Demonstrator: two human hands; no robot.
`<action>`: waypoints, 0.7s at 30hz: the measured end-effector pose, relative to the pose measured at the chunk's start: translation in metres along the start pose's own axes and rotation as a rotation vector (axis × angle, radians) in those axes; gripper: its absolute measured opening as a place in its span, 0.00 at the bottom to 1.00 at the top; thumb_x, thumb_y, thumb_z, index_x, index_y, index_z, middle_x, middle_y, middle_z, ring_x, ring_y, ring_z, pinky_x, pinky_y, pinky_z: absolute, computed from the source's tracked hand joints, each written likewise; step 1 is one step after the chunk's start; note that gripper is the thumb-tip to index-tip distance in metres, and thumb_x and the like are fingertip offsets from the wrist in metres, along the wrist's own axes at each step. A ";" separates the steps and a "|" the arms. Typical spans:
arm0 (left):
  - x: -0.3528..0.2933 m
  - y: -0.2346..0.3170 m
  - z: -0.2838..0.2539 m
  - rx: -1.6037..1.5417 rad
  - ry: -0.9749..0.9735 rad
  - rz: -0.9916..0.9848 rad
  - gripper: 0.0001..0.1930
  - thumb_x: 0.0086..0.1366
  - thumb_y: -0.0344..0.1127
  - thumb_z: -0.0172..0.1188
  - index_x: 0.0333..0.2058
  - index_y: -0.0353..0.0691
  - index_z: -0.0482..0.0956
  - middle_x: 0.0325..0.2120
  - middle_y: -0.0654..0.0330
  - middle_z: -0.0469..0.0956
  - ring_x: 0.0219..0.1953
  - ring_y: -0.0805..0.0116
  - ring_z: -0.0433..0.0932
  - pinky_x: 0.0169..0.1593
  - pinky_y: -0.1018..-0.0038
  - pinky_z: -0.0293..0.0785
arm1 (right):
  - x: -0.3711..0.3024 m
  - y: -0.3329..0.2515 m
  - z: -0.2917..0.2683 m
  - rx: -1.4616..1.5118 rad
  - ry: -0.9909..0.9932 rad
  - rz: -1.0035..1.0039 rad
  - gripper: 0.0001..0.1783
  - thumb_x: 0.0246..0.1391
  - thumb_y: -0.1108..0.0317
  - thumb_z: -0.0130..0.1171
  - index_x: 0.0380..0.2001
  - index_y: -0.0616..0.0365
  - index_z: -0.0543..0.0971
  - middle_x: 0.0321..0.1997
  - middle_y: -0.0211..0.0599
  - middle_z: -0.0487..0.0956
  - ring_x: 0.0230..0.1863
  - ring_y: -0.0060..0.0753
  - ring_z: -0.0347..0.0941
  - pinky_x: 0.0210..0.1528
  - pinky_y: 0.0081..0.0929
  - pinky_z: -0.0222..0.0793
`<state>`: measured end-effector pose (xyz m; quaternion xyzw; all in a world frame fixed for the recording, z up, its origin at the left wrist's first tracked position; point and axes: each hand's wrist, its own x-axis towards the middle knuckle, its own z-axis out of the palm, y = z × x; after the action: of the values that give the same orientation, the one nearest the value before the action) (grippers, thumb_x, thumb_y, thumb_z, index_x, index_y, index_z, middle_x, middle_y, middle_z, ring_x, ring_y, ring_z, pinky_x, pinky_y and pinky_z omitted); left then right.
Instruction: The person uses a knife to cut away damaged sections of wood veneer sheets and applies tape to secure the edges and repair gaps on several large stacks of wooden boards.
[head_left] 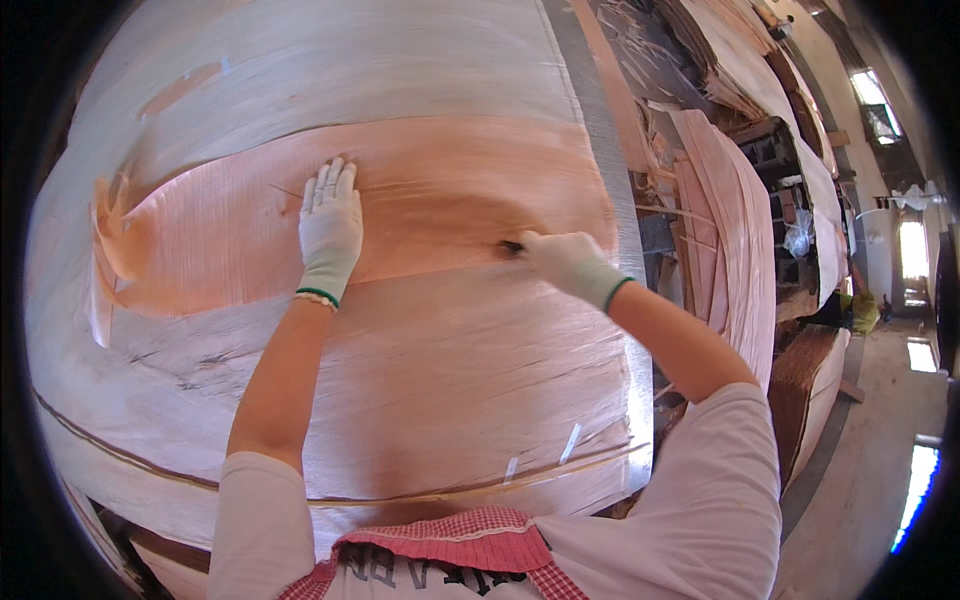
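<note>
A reddish strip of wood veneer (430,170) lies across a large pale veneer sheet (450,370). My left hand (332,225), in a white glove with a green cuff, rests flat on the strip with its fingers stretched out. At the strip's near edge, toward the right, my gloved right hand (568,262) is closed on a small dark tool (512,247). Only the tool's blurred tip shows, so its kind cannot be told. The strip's left end is torn into curled, raised shreds (120,235).
A metal edge (637,400) borders the sheet on the right. Beyond it stand stacks of veneer sheets (725,220) and torn scraps (650,60). Two short pieces of clear tape (570,443) lie near the front edge. A walkway (870,440) runs along the far right.
</note>
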<state>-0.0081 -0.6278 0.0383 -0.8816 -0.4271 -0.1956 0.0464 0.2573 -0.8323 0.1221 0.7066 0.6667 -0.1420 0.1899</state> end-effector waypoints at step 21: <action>-0.009 -0.009 -0.021 -0.190 0.091 -0.244 0.28 0.57 0.43 0.60 0.53 0.32 0.69 0.56 0.48 0.68 0.61 0.51 0.64 0.66 0.55 0.53 | 0.242 -0.151 -0.120 0.207 0.414 -0.309 0.18 0.62 0.48 0.45 0.41 0.47 0.77 0.38 0.43 0.81 0.41 0.49 0.77 0.41 0.45 0.73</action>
<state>-0.0265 -0.6342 0.0528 -0.8139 -0.5079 -0.2790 -0.0422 0.1181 -0.5562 0.1070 0.6263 0.7730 -0.0891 -0.0476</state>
